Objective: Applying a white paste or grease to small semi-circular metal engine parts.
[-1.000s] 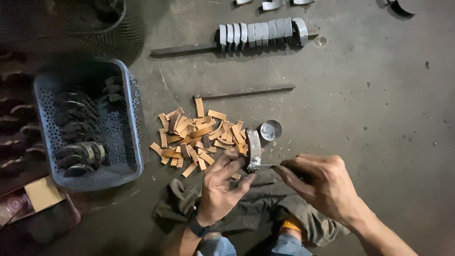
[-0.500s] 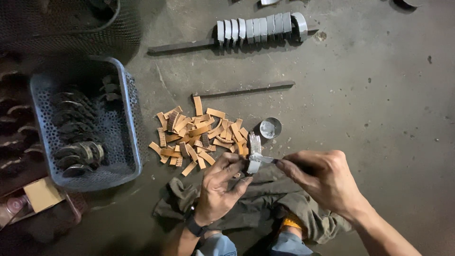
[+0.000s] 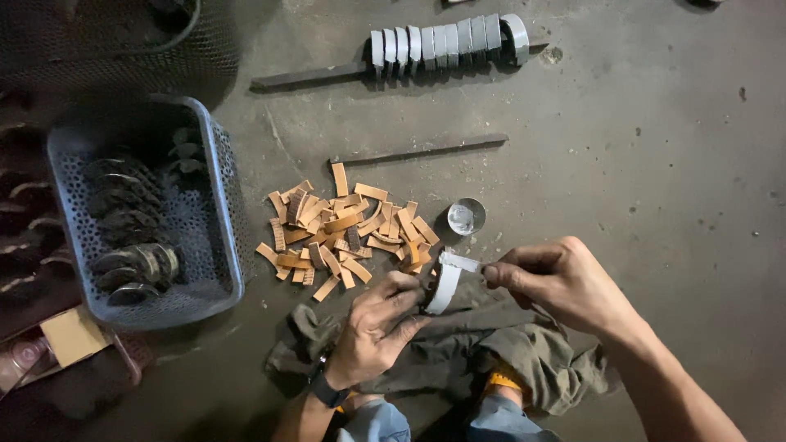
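My left hand (image 3: 378, 326) grips a curved grey metal shoe (image 3: 443, 288) by its lower end, held above a crumpled dark cloth (image 3: 483, 348) on the floor. My right hand (image 3: 565, 282) pinches a thin tool or strip at the shoe's upper edge (image 3: 461, 262). Just beyond the hands lies a heap of several small tan lining strips (image 3: 344, 229), with a small round metal tin (image 3: 466, 216) beside it.
A grey perforated plastic basket (image 3: 219, 192) holding several dark curved shoes stands at the left. A row of grey shoes (image 3: 446, 39) leans on a flat metal bar at the top. A second dark bar (image 3: 417, 151) lies behind the heap. A cardboard box (image 3: 72, 336) sits bottom left.
Both hands have risen slightly and drawn closer to the heap. The shoe has turned more upright between them, and my right hand now pinches at its top edge.
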